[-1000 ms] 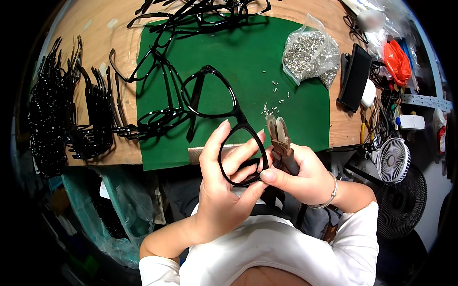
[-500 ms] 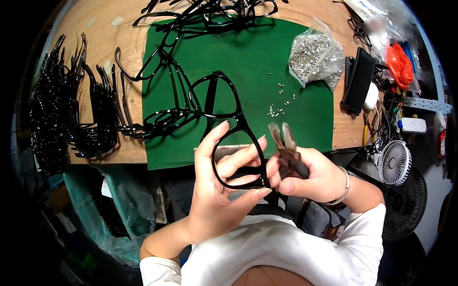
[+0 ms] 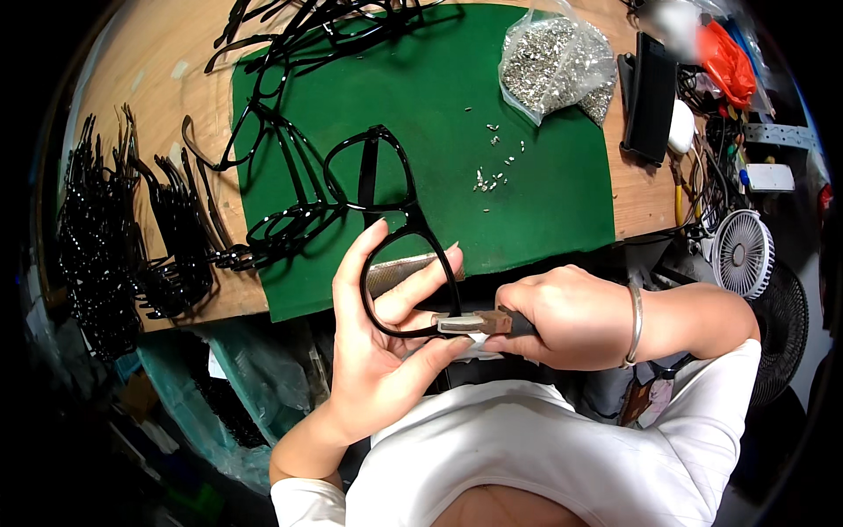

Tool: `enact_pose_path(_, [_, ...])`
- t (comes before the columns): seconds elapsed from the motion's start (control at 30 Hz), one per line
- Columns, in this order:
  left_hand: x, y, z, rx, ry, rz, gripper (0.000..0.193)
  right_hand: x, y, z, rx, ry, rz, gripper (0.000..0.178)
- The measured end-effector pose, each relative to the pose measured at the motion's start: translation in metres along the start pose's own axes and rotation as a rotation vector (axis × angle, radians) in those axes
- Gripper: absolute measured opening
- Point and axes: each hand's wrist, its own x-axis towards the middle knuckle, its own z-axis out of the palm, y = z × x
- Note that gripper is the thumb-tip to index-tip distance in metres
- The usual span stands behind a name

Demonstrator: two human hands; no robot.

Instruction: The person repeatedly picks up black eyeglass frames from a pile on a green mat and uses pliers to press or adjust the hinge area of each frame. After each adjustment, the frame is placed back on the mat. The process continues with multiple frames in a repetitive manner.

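My left hand (image 3: 373, 373) holds a black glossy eyeglass frame (image 3: 409, 217) at the near edge of the table, its fingers spread around and through the lower rim. No lenses show in it. My right hand (image 3: 571, 321) is closed round a pair of pliers (image 3: 479, 323). The pliers' jaws lie across the near end of the frame, just above my left thumb, and cover that corner. Whether they pinch a small part there cannot be seen. Behind my left fingers, a ridged grey block (image 3: 399, 275) sits at the table edge.
On the green mat (image 3: 536, 211) lie small silvery metal pieces (image 3: 481, 183) and a clear bag of them (image 3: 553, 70). More black frames (image 3: 294, 230) stand left and far. A dark phone-like device (image 3: 648, 97), cables and a small white fan (image 3: 743, 253) are at the right.
My right hand has turned the pliers from pointing away to pointing left, bringing their jaws onto the frame's near corner. My left hand still holds the frame. The whole view has shifted slightly.
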Motion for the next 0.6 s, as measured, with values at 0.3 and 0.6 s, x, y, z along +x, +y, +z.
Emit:
enact_pose_path(0.3, [0.008,0.004,0.007,-0.042,0.149,-0.039,0.089,0.008,0.035,-0.004,-0.068,0.306,-0.111,0.049])
enact_pose_path(0.6, [-0.052,-0.009,-0.009,-0.308,-0.076,0.218,0.080,0.013,0.053,0.018,-0.405,0.487,0.011,0.050])
